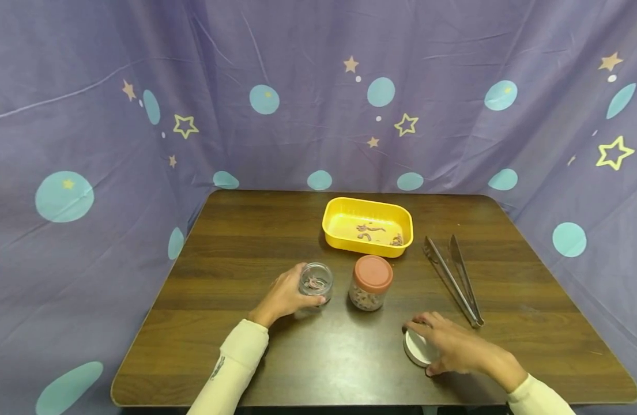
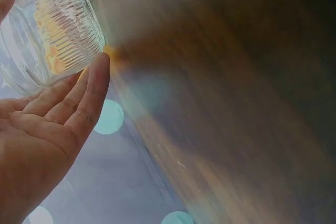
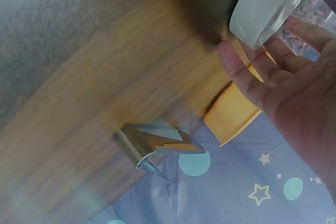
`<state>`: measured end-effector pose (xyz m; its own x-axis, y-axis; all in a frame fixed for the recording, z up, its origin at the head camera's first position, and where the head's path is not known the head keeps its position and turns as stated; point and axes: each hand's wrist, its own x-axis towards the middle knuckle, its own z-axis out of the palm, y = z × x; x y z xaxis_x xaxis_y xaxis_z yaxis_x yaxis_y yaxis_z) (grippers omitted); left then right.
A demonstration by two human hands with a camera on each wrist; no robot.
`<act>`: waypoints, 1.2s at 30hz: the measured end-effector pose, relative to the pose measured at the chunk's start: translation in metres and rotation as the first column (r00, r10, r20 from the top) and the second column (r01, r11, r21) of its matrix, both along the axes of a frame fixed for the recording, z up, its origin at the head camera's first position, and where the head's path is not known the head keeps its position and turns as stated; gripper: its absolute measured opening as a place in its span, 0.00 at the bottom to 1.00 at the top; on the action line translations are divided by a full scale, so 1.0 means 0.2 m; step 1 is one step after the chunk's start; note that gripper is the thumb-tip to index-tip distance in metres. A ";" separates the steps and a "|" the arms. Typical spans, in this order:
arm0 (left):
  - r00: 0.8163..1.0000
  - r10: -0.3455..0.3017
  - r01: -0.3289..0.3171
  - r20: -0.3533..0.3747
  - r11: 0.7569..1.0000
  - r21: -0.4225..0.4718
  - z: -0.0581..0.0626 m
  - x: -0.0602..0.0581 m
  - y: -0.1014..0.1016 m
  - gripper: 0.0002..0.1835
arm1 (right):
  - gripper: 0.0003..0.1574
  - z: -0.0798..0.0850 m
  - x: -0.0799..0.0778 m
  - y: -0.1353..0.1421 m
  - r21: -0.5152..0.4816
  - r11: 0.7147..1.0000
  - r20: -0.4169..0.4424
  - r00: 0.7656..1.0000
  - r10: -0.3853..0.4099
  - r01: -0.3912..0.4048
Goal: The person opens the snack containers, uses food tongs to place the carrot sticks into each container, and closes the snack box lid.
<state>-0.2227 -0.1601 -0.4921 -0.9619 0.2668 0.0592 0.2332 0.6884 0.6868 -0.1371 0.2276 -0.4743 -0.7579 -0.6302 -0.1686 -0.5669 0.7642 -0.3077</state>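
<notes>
My left hand (image 1: 286,295) holds a small open glass jar (image 1: 309,293), fingers on its far side and thumb on the near side. A few pinkish-brown strips (image 1: 314,283) lie inside it. Ribbed glass shows on the jar (image 2: 68,22) in the left wrist view. Over at the front right, my right hand (image 1: 455,346) grips a round white lid (image 1: 418,347) by its rim, palm above it. The lid's (image 3: 262,9) smooth side shows in the right wrist view. Between the hands stands a second jar (image 1: 367,298) with a reddish-brown lid (image 1: 373,272), filled with similar bits.
Behind the jars sits a yellow tray (image 1: 349,244) holding several brownish strips. Metal tongs (image 1: 453,285) lie spread on the right of the wooden table (image 1: 219,242). A purple curtain (image 1: 308,138) with stars and dots hangs around the back and sides.
</notes>
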 end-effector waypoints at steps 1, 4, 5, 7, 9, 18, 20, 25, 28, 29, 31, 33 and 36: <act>1.000 0.000 0.000 0.004 1.000 0.003 0.00 0.00 0.00 0.50 | 0.58 0.01 0.00 0.00 -0.010 1.000 -0.003 1.000 -0.003 0.003; 1.000 -0.008 0.008 0.012 1.000 0.015 0.00 0.00 0.00 0.50 | 0.56 0.08 -0.03 0.01 -0.055 0.998 -0.030 0.999 -0.022 0.021; 1.000 -0.011 0.011 0.013 1.000 0.022 0.00 0.00 -0.01 0.49 | 0.55 0.11 -0.04 0.01 -0.076 0.997 -0.048 0.998 -0.033 0.030; 1.000 -0.015 0.014 0.012 1.000 0.026 0.00 0.00 -0.01 0.49 | 0.55 0.17 -0.07 0.01 -0.117 0.992 -0.111 0.992 -0.058 0.045; 1.000 -0.011 0.011 0.010 1.000 0.026 0.01 0.00 -0.01 0.49 | 0.54 0.24 -0.10 0.00 -0.155 0.987 -0.167 0.983 -0.078 0.052; 1.000 -0.021 0.020 0.008 0.999 0.031 0.01 0.00 -0.03 0.49 | 0.54 0.47 -0.24 -0.13 -0.168 0.985 -0.228 0.974 -0.014 -0.025; 1.000 -0.020 0.020 0.006 0.999 0.029 0.00 0.01 -0.03 0.49 | 0.54 0.51 -0.26 -0.19 -0.156 0.986 -0.243 0.970 0.010 -0.049; 1.000 -0.015 0.015 0.002 1.000 0.020 0.00 0.01 -0.03 0.50 | 0.56 0.58 -0.32 -0.37 -0.135 0.982 -0.287 0.954 0.085 -0.128; 1.000 -0.018 0.018 0.012 0.999 0.031 0.00 0.01 -0.03 0.51 | 0.57 0.59 -0.37 -0.47 -0.115 0.980 -0.278 0.952 0.127 -0.165; 1.000 -0.020 0.020 0.013 0.999 0.034 0.00 0.01 -0.03 0.51 | 0.57 0.59 -0.39 -0.51 -0.103 0.979 -0.274 0.952 0.140 -0.173; 1.000 -0.025 0.025 0.014 0.999 0.040 0.00 0.01 -0.03 0.51 | 0.57 0.58 -0.44 -0.58 -0.075 0.979 -0.264 0.950 0.164 -0.190; 1.000 -0.030 0.030 0.009 0.999 0.039 0.00 0.01 -0.03 0.51 | 0.58 0.57 -0.49 -0.65 -0.049 0.975 -0.259 0.946 0.196 -0.215; 0.999 -0.043 0.043 0.013 0.998 0.047 -0.01 0.00 -0.02 0.50 | 0.57 0.54 -0.55 -0.74 -0.015 0.971 -0.233 0.945 0.229 -0.239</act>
<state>-0.2217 -0.1651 -0.4939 -0.9505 0.3051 0.0588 0.2518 0.6453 0.7213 -0.2479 0.0804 -0.3657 -0.6029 -0.7975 0.0220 -0.7873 0.5903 -0.1782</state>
